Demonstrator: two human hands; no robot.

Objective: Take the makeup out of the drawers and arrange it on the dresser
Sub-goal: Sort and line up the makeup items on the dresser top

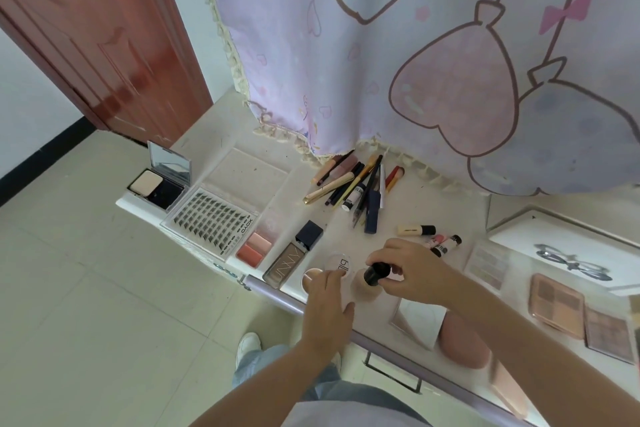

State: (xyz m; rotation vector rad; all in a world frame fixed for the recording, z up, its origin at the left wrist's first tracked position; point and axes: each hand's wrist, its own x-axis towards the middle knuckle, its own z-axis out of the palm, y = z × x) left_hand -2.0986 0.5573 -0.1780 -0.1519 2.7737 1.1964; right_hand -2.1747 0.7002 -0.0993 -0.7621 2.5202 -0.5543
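Note:
At the front edge of the white dresser (433,208), my right hand (412,270) grips the black cap of a round beige foundation bottle (363,286). My left hand (325,305) rests with straight fingers on a small round clear-lidded jar (341,262). Left of it lies a brown foundation bottle with a dark cap (294,255). A blush palette (258,246), a lash tray (214,218) and an open powder compact (159,180) line the left end. Pencils and brushes (356,187) lie in a pile at the back.
Three small tubes (433,239) lie behind my right hand. Eyeshadow palettes (557,305) and a small mirror (415,319) sit at the right, with a white tray (561,246) behind. A lilac curtain (415,45) hangs over the back. A red door (86,28) stands at left.

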